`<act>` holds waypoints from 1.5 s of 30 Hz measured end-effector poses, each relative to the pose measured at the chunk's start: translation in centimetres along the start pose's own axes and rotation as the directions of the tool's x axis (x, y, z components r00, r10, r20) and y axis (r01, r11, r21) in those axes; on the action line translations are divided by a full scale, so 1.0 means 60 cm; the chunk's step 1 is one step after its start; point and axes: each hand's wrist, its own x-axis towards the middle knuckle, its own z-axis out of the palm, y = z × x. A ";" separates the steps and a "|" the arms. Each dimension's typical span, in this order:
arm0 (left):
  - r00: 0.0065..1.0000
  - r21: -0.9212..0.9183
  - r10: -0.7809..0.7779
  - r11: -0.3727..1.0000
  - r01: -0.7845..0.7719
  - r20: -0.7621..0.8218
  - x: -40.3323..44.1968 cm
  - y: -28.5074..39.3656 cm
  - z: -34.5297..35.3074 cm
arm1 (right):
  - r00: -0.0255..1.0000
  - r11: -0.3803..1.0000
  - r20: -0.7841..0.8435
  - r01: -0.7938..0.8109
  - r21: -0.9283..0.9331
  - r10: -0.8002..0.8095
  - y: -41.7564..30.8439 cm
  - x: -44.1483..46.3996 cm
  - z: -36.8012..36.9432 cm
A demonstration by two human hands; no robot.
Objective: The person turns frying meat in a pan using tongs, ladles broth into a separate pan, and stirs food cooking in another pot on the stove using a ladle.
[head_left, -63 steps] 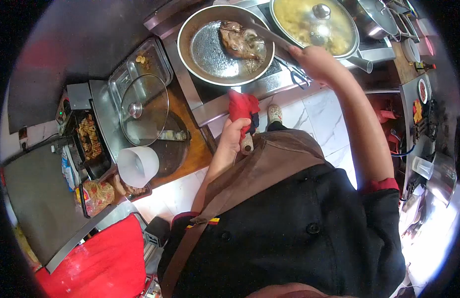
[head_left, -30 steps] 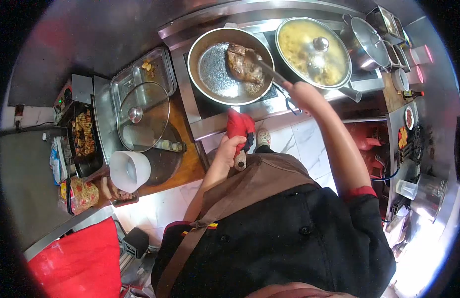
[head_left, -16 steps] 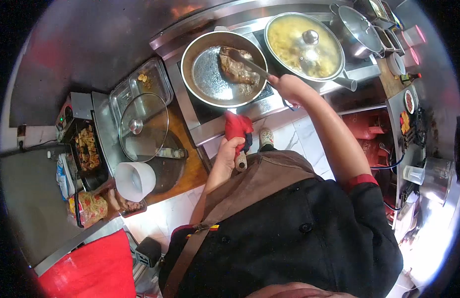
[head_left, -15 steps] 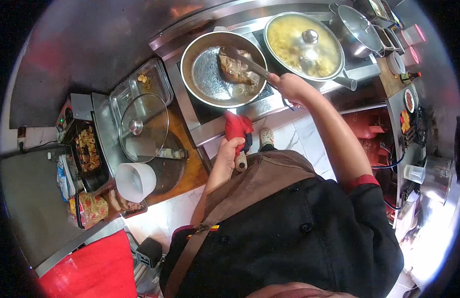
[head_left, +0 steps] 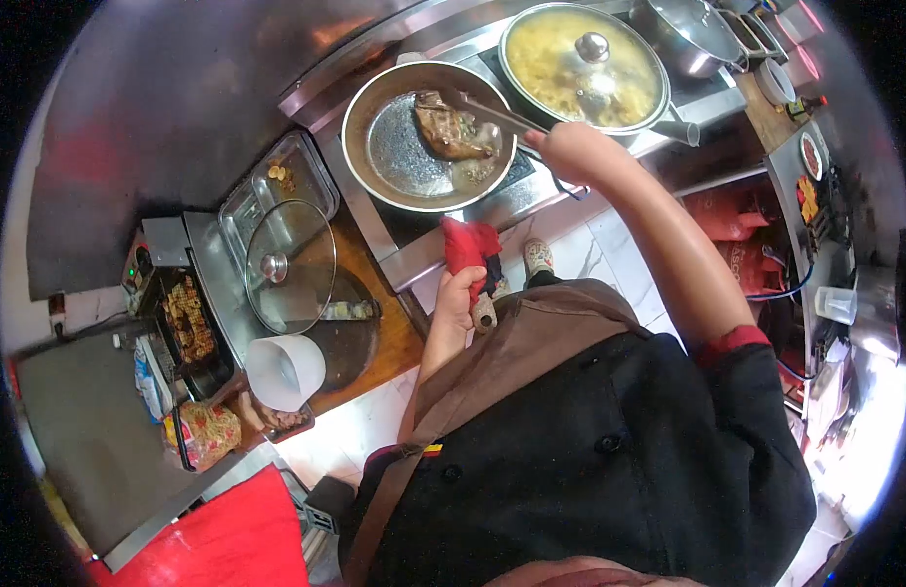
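My left hand (head_left: 457, 296) is wrapped round the pan handle, over a red cloth (head_left: 468, 249). The brown frying pan (head_left: 365, 171) sits on the stove with a browned piece of meat (head_left: 448, 132) in shiny liquid. In my right hand (head_left: 575, 155) is a dark utensil (head_left: 500, 117), which slants over the pan's right rim. Its far end is by the meat's upper right side; whether they touch is hard to tell. Right of the pan stands a wide pan of yellow food under a glass lid (head_left: 624, 61).
At left are a metal tray (head_left: 321, 181), a glass lid (head_left: 294, 245), a white container (head_left: 285, 372) and a fryer basket of browned pieces (head_left: 189, 318). A steel pot (head_left: 690, 39) stands at the upper right. Red cloth (head_left: 228, 538) lies at lower left.
The view has shifted and tilted. The utensil has moved from on top of the meat to its upper right side, and the meat lies turned slightly. Both hands keep their hold.
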 end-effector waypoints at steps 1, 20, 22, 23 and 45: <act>1.000 0.010 -0.008 1.000 0.008 0.006 0.001 -0.002 0.004 | 0.998 0.998 -0.024 0.049 -0.027 -0.050 0.025 0.029 0.032; 0.995 0.068 -0.039 0.997 0.045 -0.091 -0.007 0.002 0.004 | 0.986 0.980 0.116 -0.136 0.145 0.119 -0.004 -0.021 -0.019; 0.996 0.046 -0.002 0.999 0.006 -0.090 -0.008 0.006 0.020 | 1.000 1.000 -0.008 0.029 0.004 -0.029 0.020 0.006 0.018; 0.997 0.058 -0.012 0.998 0.017 -0.080 -0.008 0.008 0.019 | 0.998 0.998 -0.037 0.054 0.018 -0.053 0.022 0.019 0.036; 0.999 0.069 -0.002 0.998 0.005 -0.048 -0.004 0.003 0.020 | 0.999 1.000 0.045 0.016 -0.026 -0.015 -0.006 0.009 0.021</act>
